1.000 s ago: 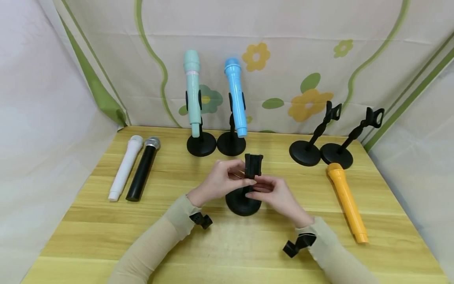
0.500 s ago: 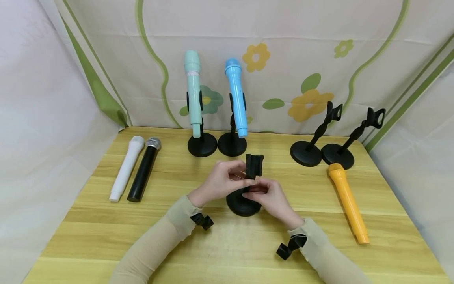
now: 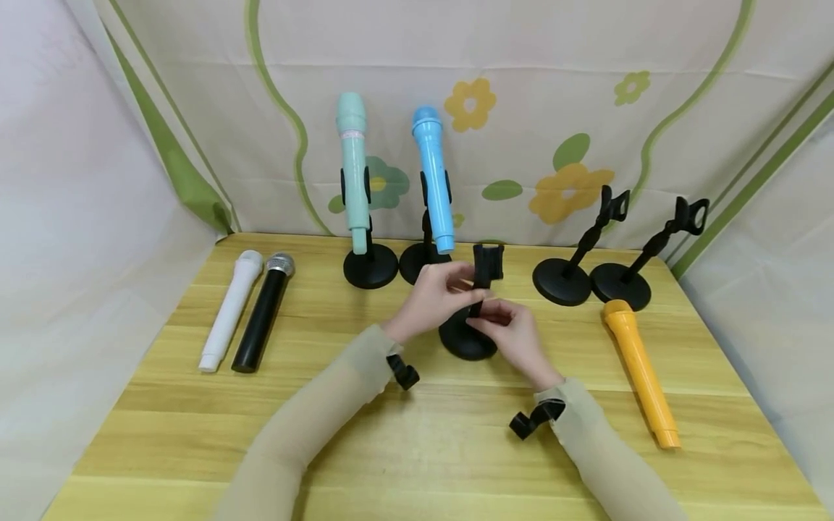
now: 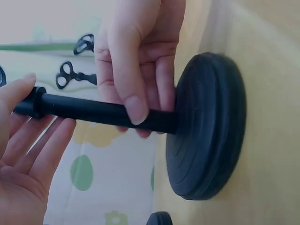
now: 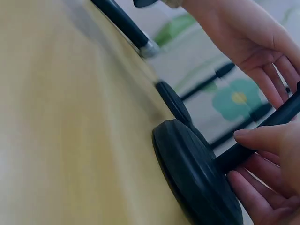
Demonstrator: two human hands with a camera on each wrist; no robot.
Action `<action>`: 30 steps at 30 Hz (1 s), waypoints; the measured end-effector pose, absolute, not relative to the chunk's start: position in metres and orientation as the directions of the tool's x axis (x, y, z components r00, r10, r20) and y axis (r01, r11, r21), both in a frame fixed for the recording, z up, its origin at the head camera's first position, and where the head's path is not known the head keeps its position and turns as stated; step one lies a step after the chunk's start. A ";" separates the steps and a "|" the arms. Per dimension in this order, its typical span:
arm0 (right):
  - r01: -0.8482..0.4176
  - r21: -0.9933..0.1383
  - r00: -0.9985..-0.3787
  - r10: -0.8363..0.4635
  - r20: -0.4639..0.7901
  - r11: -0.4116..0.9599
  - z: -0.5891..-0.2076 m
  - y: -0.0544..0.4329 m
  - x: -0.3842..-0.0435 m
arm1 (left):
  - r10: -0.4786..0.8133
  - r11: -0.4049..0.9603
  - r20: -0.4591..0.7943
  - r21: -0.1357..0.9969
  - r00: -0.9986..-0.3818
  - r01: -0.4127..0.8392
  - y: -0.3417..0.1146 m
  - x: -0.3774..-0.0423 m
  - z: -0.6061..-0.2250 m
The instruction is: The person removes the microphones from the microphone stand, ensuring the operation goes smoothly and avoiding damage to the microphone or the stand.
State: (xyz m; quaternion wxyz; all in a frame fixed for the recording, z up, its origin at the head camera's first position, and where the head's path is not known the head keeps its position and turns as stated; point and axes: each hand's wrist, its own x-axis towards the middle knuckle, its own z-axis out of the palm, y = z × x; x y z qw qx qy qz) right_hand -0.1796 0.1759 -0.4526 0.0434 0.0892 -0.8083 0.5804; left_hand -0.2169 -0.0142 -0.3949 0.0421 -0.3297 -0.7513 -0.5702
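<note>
Left grip (image 3: 431, 299), holding one stand (image 3: 468, 341), partly hides another's base (image 3: 413, 263).

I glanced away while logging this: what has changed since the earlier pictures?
The held stand has moved away from the person and to their right. The left grip and right grip moved with it, both still holding it; nothing was newly taken or let go. The orange microphone, white microphone and black microphone stayed put.

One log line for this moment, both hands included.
left hand: grips black stand near top | right hand: pinches its lower pole | orange microphone: lies on table
</note>
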 end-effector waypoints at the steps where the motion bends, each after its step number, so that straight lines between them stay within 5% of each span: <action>1: -0.202 -0.926 -0.979 -0.075 0.188 0.319 -0.453 0.178 -0.186 | 0.431 0.145 0.438 0.830 -0.789 0.539 -0.009 -0.223 -0.395; 11: -0.260 -0.892 -0.944 0.097 0.316 0.369 -0.457 0.204 -0.248 | 0.228 0.176 0.423 0.868 -0.877 0.465 0.049 -0.249 -0.399; 30: -0.166 -0.902 -0.955 0.165 0.248 0.398 -0.464 0.198 -0.287 | 0.071 0.093 0.302 0.947 -0.951 0.308 0.067 -0.288 -0.404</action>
